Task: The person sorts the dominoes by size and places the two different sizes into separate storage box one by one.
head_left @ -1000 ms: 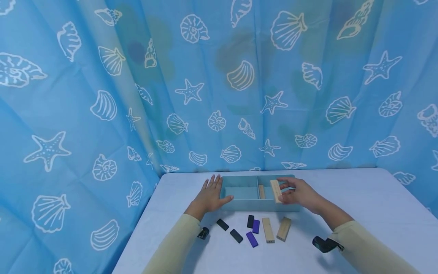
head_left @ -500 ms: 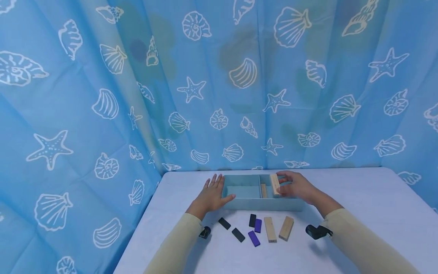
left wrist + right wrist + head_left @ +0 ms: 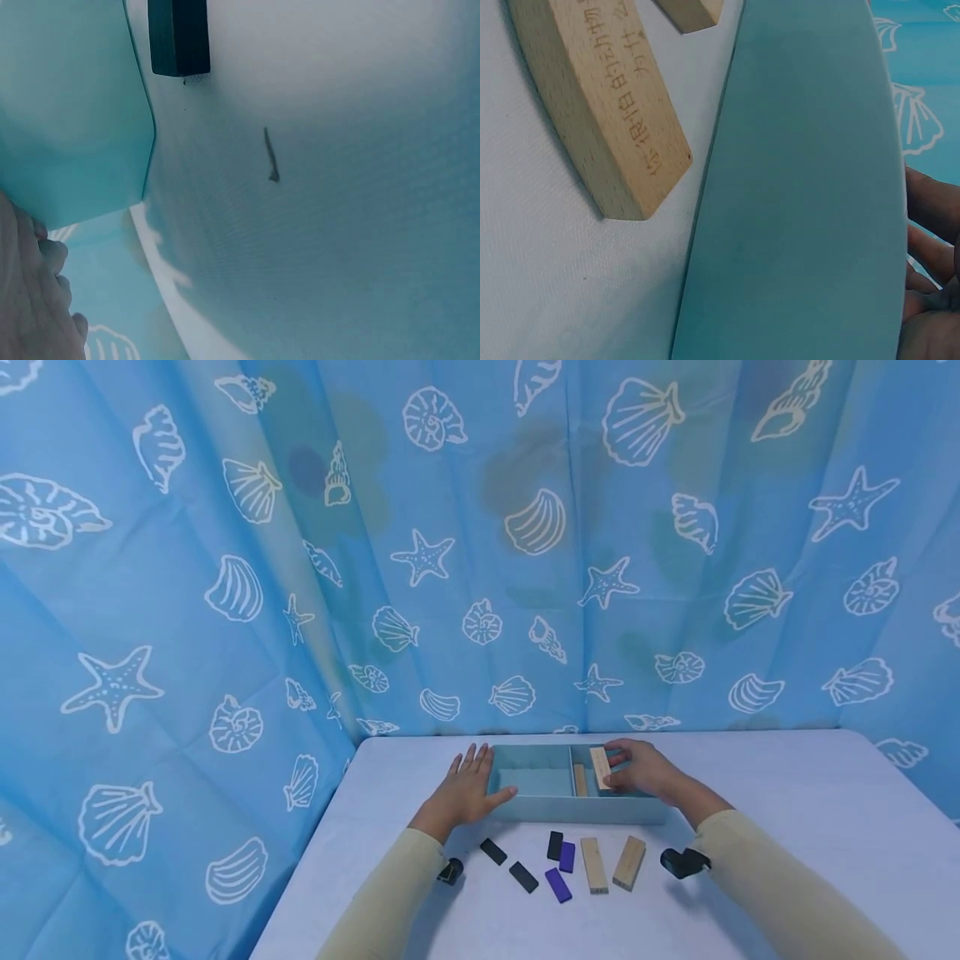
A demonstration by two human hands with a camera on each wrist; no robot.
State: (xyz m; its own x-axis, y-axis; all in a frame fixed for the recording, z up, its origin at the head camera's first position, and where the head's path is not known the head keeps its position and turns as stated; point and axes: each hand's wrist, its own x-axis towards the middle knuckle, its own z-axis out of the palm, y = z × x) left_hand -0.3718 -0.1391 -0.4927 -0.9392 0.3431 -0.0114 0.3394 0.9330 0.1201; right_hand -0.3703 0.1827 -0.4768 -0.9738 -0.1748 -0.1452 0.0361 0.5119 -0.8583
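Note:
A light blue-green box with a divider stands at the back of the table. My left hand rests against its left end, fingers straight and spread, thumb at the front rim. Over the right compartment my right hand pinches a wooden block by its right side, tilted and partly inside. Another wooden block lies in that compartment beside the divider. In the right wrist view the box wall hides the held block, and only fingers show past its rim.
In front of the box lie two wooden blocks, one with engraved writing. Left of them are two purple blocks and several black blocks. A blue shell-patterned curtain hangs behind the white table.
My right hand has moved slightly left and lowered the wooden block further into the right compartment. The left hand stays at the box's left end. The head view has shifted slightly.

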